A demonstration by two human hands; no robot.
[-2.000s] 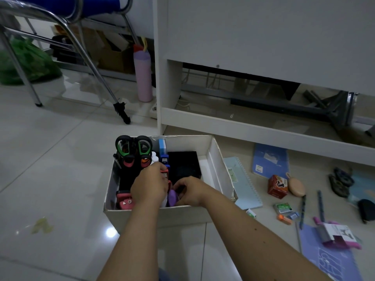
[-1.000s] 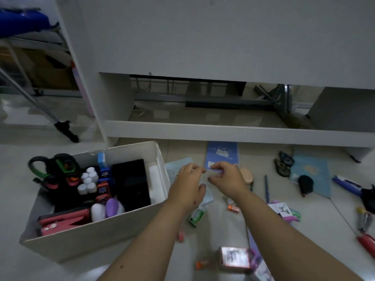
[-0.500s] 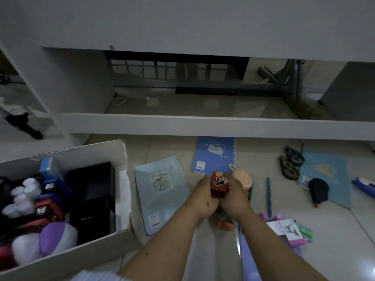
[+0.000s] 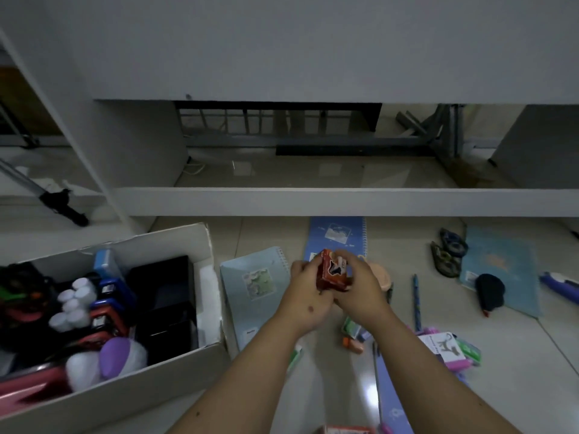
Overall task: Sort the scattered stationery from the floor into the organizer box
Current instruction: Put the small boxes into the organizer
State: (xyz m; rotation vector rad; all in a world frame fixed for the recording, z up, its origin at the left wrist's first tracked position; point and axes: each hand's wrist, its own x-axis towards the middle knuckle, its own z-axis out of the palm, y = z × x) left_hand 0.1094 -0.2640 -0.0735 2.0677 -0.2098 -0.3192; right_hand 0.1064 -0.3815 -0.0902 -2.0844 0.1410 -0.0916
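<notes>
Head view: red box [image 4: 332, 274] gripped between both hands [image 4: 332, 292]

Dim room, glossy tiled floor [image 4: 517, 371], white desk [image 4: 282, 42], chair leg [image 4: 59, 206]

No legible text on boxes, notebooks, or labels.

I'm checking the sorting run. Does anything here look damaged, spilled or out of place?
The organizer box has a ragged, torn upper rim near its back corner. Nothing looks spilled. Both hands, left hand and right hand, hold a small red box above the floor.
</notes>
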